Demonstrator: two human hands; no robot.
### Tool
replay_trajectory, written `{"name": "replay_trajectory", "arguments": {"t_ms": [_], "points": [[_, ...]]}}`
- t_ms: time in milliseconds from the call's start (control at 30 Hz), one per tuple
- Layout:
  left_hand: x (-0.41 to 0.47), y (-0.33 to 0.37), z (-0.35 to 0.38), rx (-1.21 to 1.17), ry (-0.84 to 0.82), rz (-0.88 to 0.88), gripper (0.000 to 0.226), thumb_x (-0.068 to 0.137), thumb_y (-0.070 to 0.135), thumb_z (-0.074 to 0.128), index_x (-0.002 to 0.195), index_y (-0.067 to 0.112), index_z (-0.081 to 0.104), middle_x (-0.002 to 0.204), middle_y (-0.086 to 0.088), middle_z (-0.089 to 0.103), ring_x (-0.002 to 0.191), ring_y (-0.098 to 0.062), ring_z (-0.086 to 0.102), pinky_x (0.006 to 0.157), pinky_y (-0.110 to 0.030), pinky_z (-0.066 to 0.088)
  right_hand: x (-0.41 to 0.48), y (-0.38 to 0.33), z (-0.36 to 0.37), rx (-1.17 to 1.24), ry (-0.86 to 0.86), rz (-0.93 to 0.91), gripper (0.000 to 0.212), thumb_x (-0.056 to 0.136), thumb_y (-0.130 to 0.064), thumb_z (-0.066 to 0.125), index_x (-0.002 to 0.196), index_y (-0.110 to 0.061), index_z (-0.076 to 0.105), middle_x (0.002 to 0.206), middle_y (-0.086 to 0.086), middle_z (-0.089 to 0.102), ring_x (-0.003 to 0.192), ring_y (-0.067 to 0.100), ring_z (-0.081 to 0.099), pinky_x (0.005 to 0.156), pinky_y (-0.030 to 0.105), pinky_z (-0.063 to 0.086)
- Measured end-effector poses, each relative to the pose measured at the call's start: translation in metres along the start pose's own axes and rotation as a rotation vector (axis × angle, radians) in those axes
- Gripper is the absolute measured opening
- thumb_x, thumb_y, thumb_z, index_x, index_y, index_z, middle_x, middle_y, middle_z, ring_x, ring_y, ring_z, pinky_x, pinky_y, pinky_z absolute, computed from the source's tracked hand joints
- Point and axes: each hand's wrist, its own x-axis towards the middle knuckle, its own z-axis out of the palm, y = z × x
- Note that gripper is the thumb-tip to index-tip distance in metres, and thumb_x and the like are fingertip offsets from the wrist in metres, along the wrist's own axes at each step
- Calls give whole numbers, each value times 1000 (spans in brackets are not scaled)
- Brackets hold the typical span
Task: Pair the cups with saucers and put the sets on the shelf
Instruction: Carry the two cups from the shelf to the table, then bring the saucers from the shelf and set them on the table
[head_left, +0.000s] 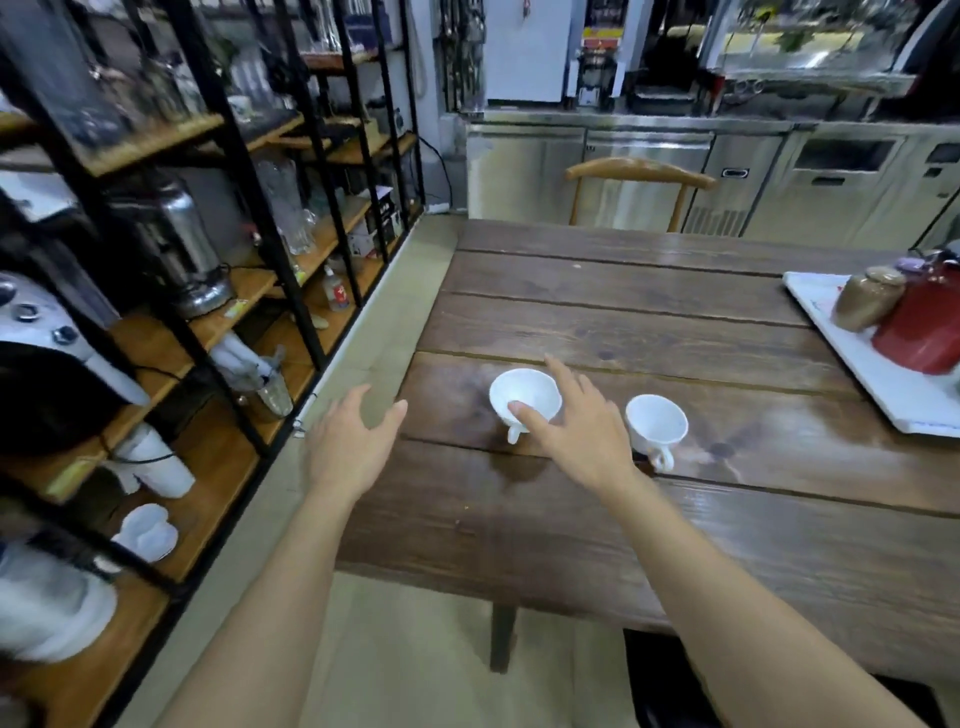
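Black-framed shelf (218, 332) with wooden boards along the left, crowded with glassware and appliances; a pale stack of what may be saucers (148, 532) on a lower board, too blurred to confirm. Dark plank desk (649, 322) at centre and right, carrying a white tray (893, 389) with a red kettle (924, 327) and a brown jar (867, 299) at the far right edge. Two white cups near the front of the desk: left cup (524, 400) and right cup (657, 423), both upright, handles toward the viewer, standing apart from each other, no saucer under either and none visible on the desk. Right hand (576, 431) spread open over the left cup, thumb at the near rim and fingers reaching past the far rim, not yet closed on it. Left hand (353, 441) open and empty, hovering off the left edge of the desk, between desk and shelf. Step judged in hand: reaching for the left cup, with pairing not yet begun for the cups shown. Next move probably calls for closing thumb and fingers on the rim or bowl, lifting clear of the neighbouring cup, and finding a saucer, likely on the shelf, to seat it on.
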Motion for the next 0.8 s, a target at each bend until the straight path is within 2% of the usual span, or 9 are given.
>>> {"name": "replay_trajectory", "arguments": {"t_ms": [133, 300, 500, 633, 800], "points": [[-32, -68, -70, -35, 104, -35, 62, 86, 56, 49, 136, 20, 44, 138, -10, 51, 123, -31, 48, 95, -42, 41, -23, -74, 38, -3, -52, -140, 76, 84, -61, 46, 145, -23, 24, 144, 9, 44, 131, 29, 38, 105, 48, 30], [-99, -178, -173, 2, 263, -226, 63, 81, 62, 50, 133, 26, 45, 132, -5, 58, 118, -29, 53, 91, -41, 43, -71, -190, 115, -65, -180, -365, 75, 84, -63, 43, 145, -24, 25, 135, 13, 50, 122, 33, 46, 97, 47, 36], [-195, -291, -286, 96, 410, -469, 65, 85, 61, 46, 140, 26, 38, 139, -7, 51, 120, -32, 52, 97, -42, 44, -151, -334, 206, 34, -360, -669, 75, 84, -64, 43, 144, -24, 26, 139, 10, 48, 124, 30, 45, 99, 45, 36], [-251, -351, -341, 164, 485, -632, 68, 85, 63, 43, 141, 25, 35, 137, -8, 52, 117, -31, 53, 92, -41, 47, -202, -424, 258, 47, -474, -883, 73, 85, -60, 44, 144, -21, 26, 134, 9, 51, 120, 29, 49, 96, 43, 39], [-292, -420, -391, 190, 613, -785, 69, 85, 66, 42, 141, 27, 35, 140, -4, 52, 116, -28, 56, 89, -37, 46, -263, -519, 322, 120, -585, -1124, 79, 81, -70, 37, 145, -24, 23, 138, 5, 49, 124, 25, 46, 97, 42, 39]]}}
